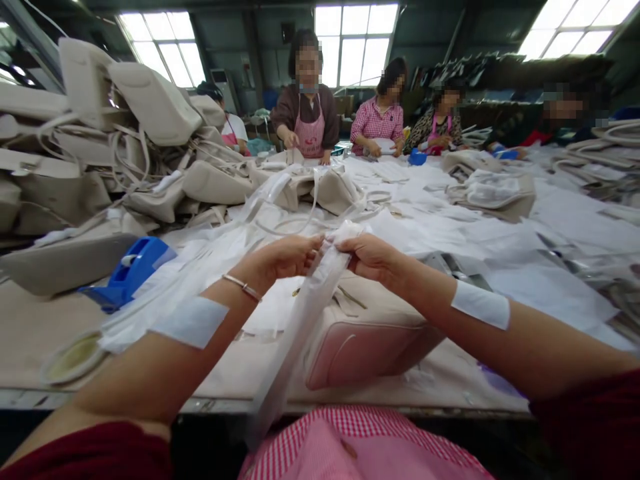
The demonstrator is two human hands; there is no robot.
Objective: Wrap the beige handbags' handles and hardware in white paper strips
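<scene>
My left hand (295,256) and my right hand (374,257) meet in front of me, fingers pinched on a long strip of translucent white wrapping (300,317). From my fingers the strip hangs down over the table edge towards my apron. Whether something lies inside the strip, I cannot tell. Below my right hand a beige handbag (370,350) rests on the table, partly behind the strip. A white patch is stuck on each of my forearms.
A blue tape dispenser (133,270) stands left, near a round shallow dish-like item (75,359). Beige bags (155,103) are heaped at the left. White sheets (540,267) cover much of the table (230,373). Several people work along the far side.
</scene>
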